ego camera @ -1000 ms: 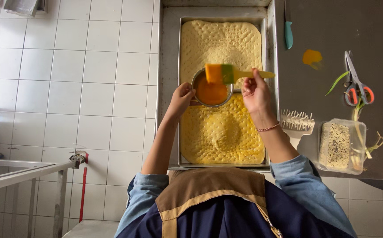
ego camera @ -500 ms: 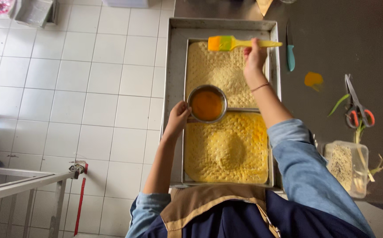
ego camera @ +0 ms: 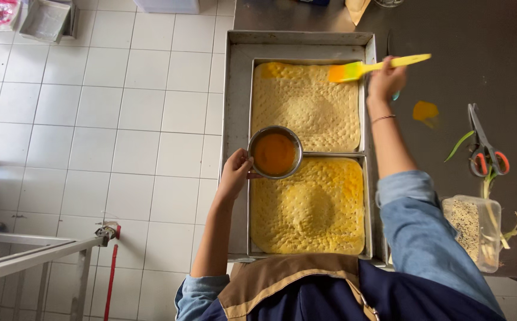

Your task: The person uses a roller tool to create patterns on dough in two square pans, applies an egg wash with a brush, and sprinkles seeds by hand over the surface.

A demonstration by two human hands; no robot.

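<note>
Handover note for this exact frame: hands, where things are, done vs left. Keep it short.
Left hand: grips the small metal bowl of orange glaze, held over the seam between the two dough pans.
Right hand: holds the yellow-handled brush, bristles at the far pan's top right edge.
Near dough: shiny and yellow over most of its top, so it looks glazed.
Far dough: mostly matt and pale, a glazed patch at its top left corner only.
Left to do: brush the rest of the far dough.
Scissors and a seed tub lie on the dark counter to the right.
</note>
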